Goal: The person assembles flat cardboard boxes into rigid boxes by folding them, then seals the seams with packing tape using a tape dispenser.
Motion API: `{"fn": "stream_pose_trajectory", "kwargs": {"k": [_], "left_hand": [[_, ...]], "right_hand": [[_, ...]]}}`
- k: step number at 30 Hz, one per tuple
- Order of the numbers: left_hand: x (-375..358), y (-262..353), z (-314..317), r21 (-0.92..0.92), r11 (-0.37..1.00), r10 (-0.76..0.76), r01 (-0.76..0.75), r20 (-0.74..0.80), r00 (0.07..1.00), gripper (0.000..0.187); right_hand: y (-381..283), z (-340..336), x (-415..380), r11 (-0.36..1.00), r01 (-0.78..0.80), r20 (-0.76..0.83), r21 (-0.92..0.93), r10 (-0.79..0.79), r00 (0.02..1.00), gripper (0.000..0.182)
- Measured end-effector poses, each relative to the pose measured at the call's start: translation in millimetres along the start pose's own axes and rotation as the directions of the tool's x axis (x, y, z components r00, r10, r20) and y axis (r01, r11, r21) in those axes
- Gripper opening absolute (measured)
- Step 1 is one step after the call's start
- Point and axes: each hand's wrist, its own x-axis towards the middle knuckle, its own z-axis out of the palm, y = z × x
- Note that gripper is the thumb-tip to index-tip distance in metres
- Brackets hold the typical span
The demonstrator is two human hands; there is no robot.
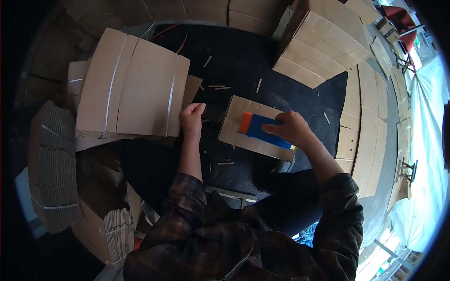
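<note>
My right hand (294, 129) grips a flat blue box with an orange end (267, 129). It lies over the top of a small cardboard box (233, 117), tilted a little down to the right. A bit of yellow shows at its lower right corner. My left hand (192, 119) is closed in a fist beside the right edge of a strapped stack of flat cardboard (150, 84). Whatever is inside that fist, if anything, is hidden. Between my two hands sits the left part of the small cardboard box.
A large cardboard carton (314, 51) stands at the upper right. Several thin wooden sticks (258, 85) lie scattered on the dark floor mat (300, 103). Flattened cardboard sheets (370, 122) run along the right. More bundled cardboard (56, 164) stands at the lower left.
</note>
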Motion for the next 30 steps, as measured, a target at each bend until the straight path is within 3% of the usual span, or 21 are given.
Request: {"fn": "stream_pose_trajectory", "kwargs": {"k": [8,12,14,18,20,23,27,29,30], "left_hand": [[14,-34,9,0.047,0.998,-0.039,0.039,0.003,0.999,0.015],[15,-79,25,-0.059,0.969,-0.232,0.239,0.097,0.968,0.018],[12,-109,36,-0.292,0.759,-0.499,0.582,0.312,0.808,0.029],[-8,-81,48,-0.250,0.708,-0.567,0.660,0.357,0.743,0.042],[-12,-77,50,-0.314,0.704,-0.609,0.636,0.193,0.769,0.051],[-3,-113,44,-0.262,0.744,-0.531,0.615,0.328,0.782,0.056],[-29,-47,23,-0.318,0.778,-0.465,0.542,0.287,0.837,0.060],[-49,-20,21,-0.207,0.783,-0.441,0.587,0.482,0.757,0.067],[-47,-49,24,-0.186,0.914,-0.183,0.360,0.602,0.777,0.076]], "right_hand": [[-13,4,18,0.992,-0.095,0.039,-0.084,0.098,0.994,0.059],[-8,11,23,0.990,-0.106,0.055,-0.091,0.112,0.992,0.060],[-6,13,24,0.989,-0.111,0.052,-0.100,0.117,0.992,0.060],[-5,17,24,0.986,-0.108,0.004,-0.127,0.110,0.994,0.059],[-7,16,23,0.988,-0.111,0.009,-0.106,0.113,0.994,0.059],[-7,15,22,0.989,-0.116,0.005,-0.087,0.117,0.993,0.059],[-8,14,21,0.988,-0.122,0.013,-0.092,0.124,0.992,0.059],[-8,12,21,0.989,-0.126,0.028,-0.078,0.129,0.991,0.060],[-8,11,20,0.988,-0.133,0.037,-0.073,0.136,0.990,0.060]]}}
